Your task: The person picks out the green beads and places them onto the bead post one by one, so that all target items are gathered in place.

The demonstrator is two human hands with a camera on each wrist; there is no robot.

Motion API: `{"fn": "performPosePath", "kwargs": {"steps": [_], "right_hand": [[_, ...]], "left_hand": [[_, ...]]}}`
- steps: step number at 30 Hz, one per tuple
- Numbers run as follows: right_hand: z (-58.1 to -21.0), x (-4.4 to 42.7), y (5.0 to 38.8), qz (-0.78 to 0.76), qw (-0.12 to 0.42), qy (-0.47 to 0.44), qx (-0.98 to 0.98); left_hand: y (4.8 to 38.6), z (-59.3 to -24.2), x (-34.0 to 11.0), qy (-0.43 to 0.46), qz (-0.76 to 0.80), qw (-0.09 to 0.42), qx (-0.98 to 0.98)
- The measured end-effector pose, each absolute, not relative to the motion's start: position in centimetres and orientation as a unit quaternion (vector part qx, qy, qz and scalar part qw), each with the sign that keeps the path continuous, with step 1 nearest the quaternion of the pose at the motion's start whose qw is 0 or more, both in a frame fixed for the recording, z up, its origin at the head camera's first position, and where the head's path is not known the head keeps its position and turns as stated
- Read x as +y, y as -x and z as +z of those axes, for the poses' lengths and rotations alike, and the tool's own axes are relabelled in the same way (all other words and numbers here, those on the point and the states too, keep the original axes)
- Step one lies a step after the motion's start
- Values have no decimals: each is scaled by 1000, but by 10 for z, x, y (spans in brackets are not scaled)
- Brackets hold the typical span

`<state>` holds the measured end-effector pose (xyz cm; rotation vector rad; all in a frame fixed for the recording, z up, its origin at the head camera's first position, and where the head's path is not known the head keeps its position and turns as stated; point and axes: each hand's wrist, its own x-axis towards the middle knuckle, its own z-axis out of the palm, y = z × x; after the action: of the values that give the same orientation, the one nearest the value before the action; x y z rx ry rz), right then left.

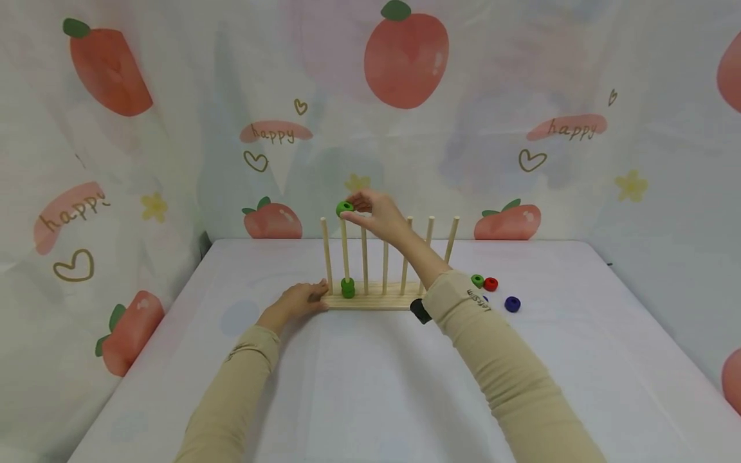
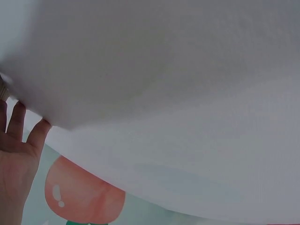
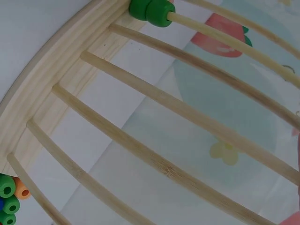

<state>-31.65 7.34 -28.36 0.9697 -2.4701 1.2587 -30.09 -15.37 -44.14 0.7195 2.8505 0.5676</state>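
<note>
A wooden peg rack (image 1: 370,302) with a row of upright pegs stands on the table. Two green beads (image 1: 347,288) are stacked at the foot of the second peg from the left; the right wrist view shows the same green beads (image 3: 159,12). At the top of that peg, my right hand (image 1: 376,215) pinches another green bead (image 1: 344,208) between thumb and fingers. My left hand (image 1: 298,301) holds the left end of the rack's base. In the left wrist view, the left hand's fingers (image 2: 38,133) reach toward the base's edge.
Loose beads lie right of the rack: a green one (image 1: 477,280), a red one (image 1: 491,283) and a blue one (image 1: 512,304). An orange bead (image 3: 22,190) shows among several others in the right wrist view. A patterned cloth wall (image 1: 405,154) rises behind the table.
</note>
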Motion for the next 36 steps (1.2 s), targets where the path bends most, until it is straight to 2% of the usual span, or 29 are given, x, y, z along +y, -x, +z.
{"fn": "performPosePath", "kwargs": {"steps": [36], "right_hand": [[-282, 72, 320, 366, 71, -328, -868]], "left_hand": [[298, -440, -153, -231, 183, 64, 953]]}}
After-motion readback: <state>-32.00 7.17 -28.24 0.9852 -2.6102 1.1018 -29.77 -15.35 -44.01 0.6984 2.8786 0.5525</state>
